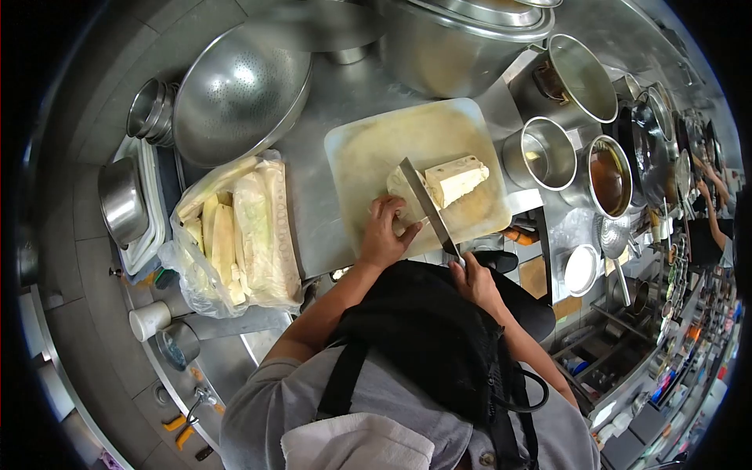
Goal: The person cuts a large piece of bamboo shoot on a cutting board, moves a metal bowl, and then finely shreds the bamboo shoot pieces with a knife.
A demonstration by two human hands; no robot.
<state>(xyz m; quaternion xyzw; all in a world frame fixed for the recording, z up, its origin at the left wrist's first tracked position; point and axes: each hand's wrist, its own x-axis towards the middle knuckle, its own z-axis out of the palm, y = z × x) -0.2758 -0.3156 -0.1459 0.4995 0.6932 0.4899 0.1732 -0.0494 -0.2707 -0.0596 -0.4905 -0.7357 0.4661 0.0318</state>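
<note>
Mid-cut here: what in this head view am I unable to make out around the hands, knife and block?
- Left hand fingertips: hidden behind the knife blade.
- Near end of the pale block: covered by blade and hand, so cut depth is unclear.
- Right hand grip: the handle is mostly hidden in the hand.
- Bag contents: blurred by plastic.
- Far right shelves: too small.

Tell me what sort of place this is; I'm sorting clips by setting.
Most likely a commercial kitchen. A steel counter bears a big colander, large metal pots and a sauce pot, while the right hand works a cleaver on a cutting board.
</note>
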